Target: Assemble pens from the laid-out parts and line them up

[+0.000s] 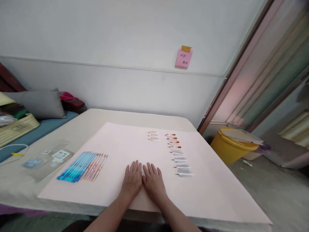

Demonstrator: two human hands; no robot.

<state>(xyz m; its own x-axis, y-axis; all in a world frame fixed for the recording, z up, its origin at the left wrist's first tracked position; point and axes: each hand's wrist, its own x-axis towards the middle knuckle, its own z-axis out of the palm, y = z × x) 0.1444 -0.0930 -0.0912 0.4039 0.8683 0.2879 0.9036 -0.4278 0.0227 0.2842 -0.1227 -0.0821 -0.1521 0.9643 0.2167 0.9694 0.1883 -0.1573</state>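
Note:
My left hand (132, 179) and my right hand (154, 181) lie flat, palms down, side by side on a large pale pink sheet (207, 193). Both hold nothing; their fingers are stretched out. To the left, a row of slim blue pen barrels (77, 166) lies beside several reddish-patterned clear barrels (95, 167). On the right stands a column of small pen-refill-like pieces with dark thin tips: brown-and-orange ones (173, 142) farther back, grey-white ones (182, 167) nearer. A few more pale pieces (153, 135) lie left of that column.
A clear plastic bag (51, 164) with printed labels is at the table's left. Beyond it is a blue seat with a grey cushion (41, 103). A yellow bin (229, 146) stands on the floor at right. A pink note (183, 58) is taped to the wall behind.

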